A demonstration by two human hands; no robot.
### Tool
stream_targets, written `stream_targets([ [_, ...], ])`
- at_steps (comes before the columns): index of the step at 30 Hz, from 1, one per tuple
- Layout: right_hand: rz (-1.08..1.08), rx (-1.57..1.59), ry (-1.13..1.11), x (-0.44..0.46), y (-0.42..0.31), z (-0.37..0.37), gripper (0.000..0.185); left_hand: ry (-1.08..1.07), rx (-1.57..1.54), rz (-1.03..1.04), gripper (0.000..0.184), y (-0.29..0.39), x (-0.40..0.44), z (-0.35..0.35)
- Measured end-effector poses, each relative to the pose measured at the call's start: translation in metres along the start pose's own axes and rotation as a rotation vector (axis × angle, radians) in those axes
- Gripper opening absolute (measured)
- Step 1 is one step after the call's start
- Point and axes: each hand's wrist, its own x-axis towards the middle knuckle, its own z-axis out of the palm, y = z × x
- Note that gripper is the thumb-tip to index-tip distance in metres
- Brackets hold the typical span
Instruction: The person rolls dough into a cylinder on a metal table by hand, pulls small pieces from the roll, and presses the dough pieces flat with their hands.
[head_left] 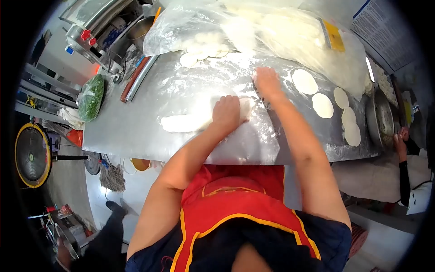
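Dough roll: lies before me on the floured metal table (118,131), its bare left part (186,123) showing.
Long axis: left to right, right end angled slightly away from me.
Handling: probably soft, slightly heavy, easily dented; I'd hold it with a broad palm, flour keeping it from sticking.
Left hand (226,110): over the roll, fingers together and curled; gripping or merely pressing, I cannot tell.
Right hand (266,80): beyond the roll's right end, fingers bent; contents hidden.
Plastic sheet (181,31): farthest, partly over pale dough pieces (195,56).
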Motion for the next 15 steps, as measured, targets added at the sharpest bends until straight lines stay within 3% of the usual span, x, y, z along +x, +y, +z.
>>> stream_targets([
  [1, -0.024, -0.023, 0.052, -0.007, -0.001, -0.01, 0.04, -0.011, -0.014, 0.012, 0.059, -0.003, 0.001, 0.001],
  [4, 0.032, 0.511, -0.035, -0.037, -0.007, -0.043, 0.047, 0.032, -0.157, 0.124, 0.054, -0.008, -0.002, 0.001],
  [5, 0.176, 0.824, -0.267, -0.05, -0.014, -0.059, 0.052, 0.011, -0.187, 0.125, 0.052, -0.006, -0.004, -0.002],
  [8, 0.175, 1.23, -0.613, -0.081, -0.016, -0.052, 0.051, -0.031, -0.235, 0.132, 0.047, -0.001, -0.007, -0.008],
  [11, 0.407, 1.464, -0.64, -0.098, -0.026, -0.047, 0.047, -0.017, -0.204, 0.133, 0.051, -0.001, -0.007, 0.001],
  [15, 0.426, 1.149, -0.448, -0.107, -0.039, -0.05, 0.038, 0.014, -0.126, 0.131, 0.05, 0.004, -0.016, 0.001],
])
